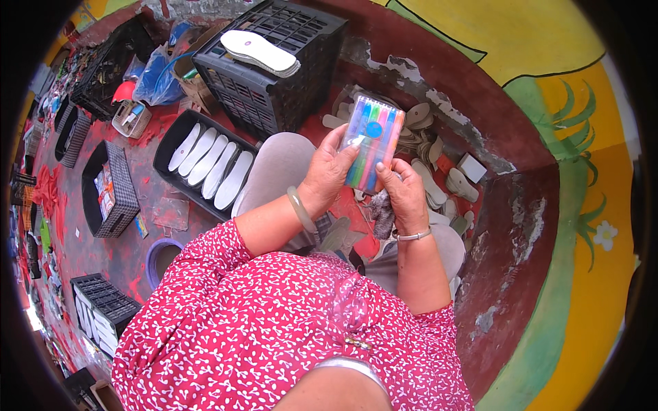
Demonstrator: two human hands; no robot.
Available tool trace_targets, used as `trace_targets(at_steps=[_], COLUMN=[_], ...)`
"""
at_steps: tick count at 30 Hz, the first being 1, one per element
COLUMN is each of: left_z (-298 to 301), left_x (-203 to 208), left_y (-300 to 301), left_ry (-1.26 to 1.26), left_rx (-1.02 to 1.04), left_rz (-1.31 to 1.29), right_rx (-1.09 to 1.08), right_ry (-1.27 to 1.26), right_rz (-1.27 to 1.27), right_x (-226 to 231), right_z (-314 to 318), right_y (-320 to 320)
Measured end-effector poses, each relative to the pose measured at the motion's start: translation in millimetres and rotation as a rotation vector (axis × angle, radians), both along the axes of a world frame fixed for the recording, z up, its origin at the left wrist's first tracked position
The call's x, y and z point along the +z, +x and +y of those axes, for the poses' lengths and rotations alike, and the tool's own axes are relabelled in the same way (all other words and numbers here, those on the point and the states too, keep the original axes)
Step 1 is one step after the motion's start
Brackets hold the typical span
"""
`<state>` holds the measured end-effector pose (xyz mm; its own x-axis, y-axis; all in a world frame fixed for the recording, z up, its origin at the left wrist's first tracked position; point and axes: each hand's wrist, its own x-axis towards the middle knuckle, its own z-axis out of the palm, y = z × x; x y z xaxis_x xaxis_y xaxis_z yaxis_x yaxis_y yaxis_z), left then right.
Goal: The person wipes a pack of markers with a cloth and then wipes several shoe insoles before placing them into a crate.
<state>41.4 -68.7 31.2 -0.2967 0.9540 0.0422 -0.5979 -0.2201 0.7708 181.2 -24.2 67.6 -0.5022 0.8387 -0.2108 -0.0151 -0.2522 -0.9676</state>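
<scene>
Head view shows a clear flat packet of coloured pens (pixel 372 142) held up over the person's knees, tilted with its face toward the camera, apparently so it can be looked over. The left hand (pixel 329 171) clasps its left edge, thumb across the front; the right hand (pixel 406 192) closes on its lower right corner from beneath, so both hands steady it. Beyond it, loose shoe insoles (pixel 432 179) lie scattered on the red floor. To the left, a black tray (pixel 168 147) keeps white insoles in a row, and a black crate (pixel 274 89) bears more stacked on top.
</scene>
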Motion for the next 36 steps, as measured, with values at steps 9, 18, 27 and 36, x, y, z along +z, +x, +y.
trace_targets(at_steps=[9,18,27,36], left_z=[-4.6,-4.6,-1.6,-1.5], left_x=[26.5,21.9,18.4,22.8], left_y=[-13.7,-8.2,-12.1,-14.1], left_ry=[0.100,0.048,0.007,0.037], left_rx=[-0.363,-0.352,-0.154,-0.232], left_rz=[-0.029,-0.066,-0.046,0.079], right_rx=[-0.132,-0.158,0.011,0.049], right_ry=[0.133,0.177,0.025,-0.068], right_rz=[-0.058,-0.173,0.049,0.096], right_x=[-8.4,-25.6,3.8,-8.0], right_z=[9.2,17.1,6.3,10.1], right_y=[4.3,10.5,8.4,15.2])
